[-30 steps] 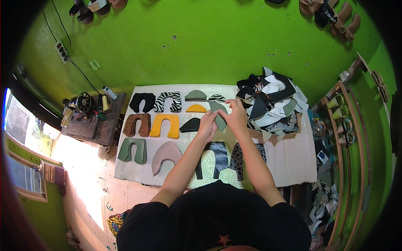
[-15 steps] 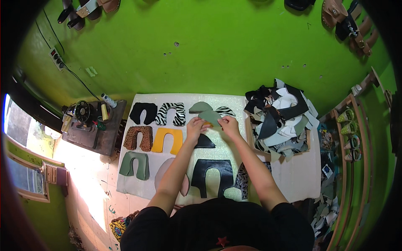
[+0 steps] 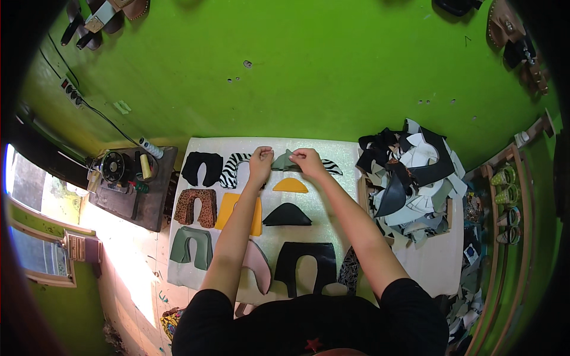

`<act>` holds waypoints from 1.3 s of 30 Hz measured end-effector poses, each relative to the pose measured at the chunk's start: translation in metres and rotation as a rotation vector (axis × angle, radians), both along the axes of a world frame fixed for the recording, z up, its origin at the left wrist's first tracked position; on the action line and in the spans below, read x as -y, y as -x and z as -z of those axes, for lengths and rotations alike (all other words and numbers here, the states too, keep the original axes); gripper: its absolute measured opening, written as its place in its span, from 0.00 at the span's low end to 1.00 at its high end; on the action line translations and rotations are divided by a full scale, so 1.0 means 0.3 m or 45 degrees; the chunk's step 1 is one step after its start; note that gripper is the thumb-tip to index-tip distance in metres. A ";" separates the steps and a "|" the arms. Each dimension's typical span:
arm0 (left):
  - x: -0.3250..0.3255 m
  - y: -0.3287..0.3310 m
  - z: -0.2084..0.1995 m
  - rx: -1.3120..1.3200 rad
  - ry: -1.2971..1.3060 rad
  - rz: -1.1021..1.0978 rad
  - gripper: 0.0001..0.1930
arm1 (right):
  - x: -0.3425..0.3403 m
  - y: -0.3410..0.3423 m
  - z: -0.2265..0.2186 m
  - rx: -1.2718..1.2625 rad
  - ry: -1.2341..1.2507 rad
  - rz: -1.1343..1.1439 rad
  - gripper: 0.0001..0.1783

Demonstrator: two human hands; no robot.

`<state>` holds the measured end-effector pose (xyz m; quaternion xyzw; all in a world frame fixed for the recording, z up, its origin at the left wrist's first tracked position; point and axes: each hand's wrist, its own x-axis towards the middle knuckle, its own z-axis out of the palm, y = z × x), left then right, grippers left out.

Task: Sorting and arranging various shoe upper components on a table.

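Note:
My right hand (image 3: 307,161) pinches a sage-green half-moon piece (image 3: 286,159) by its right end, at the far middle of the white table. Other green material lies right below it; where one layer ends I cannot tell. Left of it, my left hand (image 3: 261,165) hovers with loosely bent fingers, apart from the green piece, over the edge of a zebra-print arch piece (image 3: 233,168). A yellow half-moon (image 3: 290,186) lies just nearer than the hands, and a black half-moon (image 3: 287,215) nearer still. A zebra half-moon (image 3: 332,167) shows partly beside my right hand.
Arch-shaped stacks in black (image 3: 202,168), leopard print (image 3: 196,207), yellow (image 3: 255,215) and green (image 3: 192,245) line the left. A large black arch (image 3: 306,261) lies near me. Scraps (image 3: 415,172) heap in a box at right; a sewing machine (image 3: 116,169) stands at left.
The yellow half-moon that was between my hands now lies on the table. My hands have moved apart and farther away; the green piece has moved to the far row in my right hand.

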<state>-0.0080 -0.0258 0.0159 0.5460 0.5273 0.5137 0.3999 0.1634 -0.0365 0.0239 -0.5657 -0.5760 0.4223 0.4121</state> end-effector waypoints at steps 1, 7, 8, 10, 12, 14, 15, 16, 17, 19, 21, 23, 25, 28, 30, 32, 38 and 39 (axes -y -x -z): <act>-0.009 0.004 -0.002 0.000 0.002 -0.005 0.10 | -0.011 0.004 -0.010 -0.133 0.022 -0.111 0.12; -0.025 0.040 -0.108 0.203 0.450 0.479 0.14 | -0.054 -0.035 -0.060 -0.312 0.116 -0.206 0.11; -0.035 0.034 -0.101 0.206 0.454 0.486 0.14 | -0.059 -0.059 -0.042 -0.217 0.024 -0.169 0.12; -0.055 0.069 -0.077 0.072 0.496 0.440 0.11 | -0.063 -0.055 -0.027 -0.052 0.037 -0.129 0.13; -0.067 0.070 -0.045 -0.039 0.463 0.415 0.11 | -0.048 -0.057 -0.004 0.259 0.034 0.030 0.14; -0.080 0.052 -0.013 -0.150 0.427 0.399 0.10 | -0.042 -0.055 0.043 0.310 0.041 0.086 0.14; -0.082 0.048 0.006 -0.206 0.377 0.380 0.10 | -0.033 -0.040 0.047 0.355 0.050 0.130 0.14; -0.083 0.048 0.023 -0.262 0.326 0.360 0.10 | -0.023 -0.029 0.048 0.352 0.050 0.128 0.14; -0.083 0.053 0.037 -0.266 0.326 0.356 0.10 | -0.014 -0.018 0.048 0.426 0.044 0.145 0.14; -0.072 0.040 0.040 -0.769 0.050 0.180 0.10 | 0.013 -0.006 0.039 0.502 0.042 0.171 0.13; -0.030 0.003 0.023 -0.998 -0.040 0.131 0.10 | 0.042 0.002 0.039 0.773 -0.147 0.203 0.14; 0.007 -0.037 0.021 -1.294 -0.210 0.033 0.08 | 0.066 -0.001 0.045 0.786 -0.094 0.211 0.14; 0.036 -0.065 -0.006 -1.335 -0.321 0.003 0.09 | 0.082 -0.005 0.039 0.775 -0.061 0.252 0.14; 0.081 -0.086 -0.022 -1.343 -0.385 0.038 0.09 | 0.129 -0.019 -0.016 0.647 -0.171 0.354 0.12; 0.132 -0.122 -0.029 -1.523 -0.476 -0.079 0.10 | 0.187 -0.063 -0.059 0.549 -0.234 0.372 0.11; 0.181 -0.162 -0.062 -1.555 -0.383 -0.065 0.12 | 0.261 -0.126 -0.108 0.453 -0.294 0.393 0.10; 0.340 -0.285 -0.178 -1.492 -0.186 0.056 0.22 | 0.507 -0.376 -0.279 0.287 -0.569 0.761 0.05; 0.376 -0.316 -0.192 -1.444 -0.194 0.102 0.23 | 0.538 -0.418 -0.281 0.280 -0.576 0.802 0.05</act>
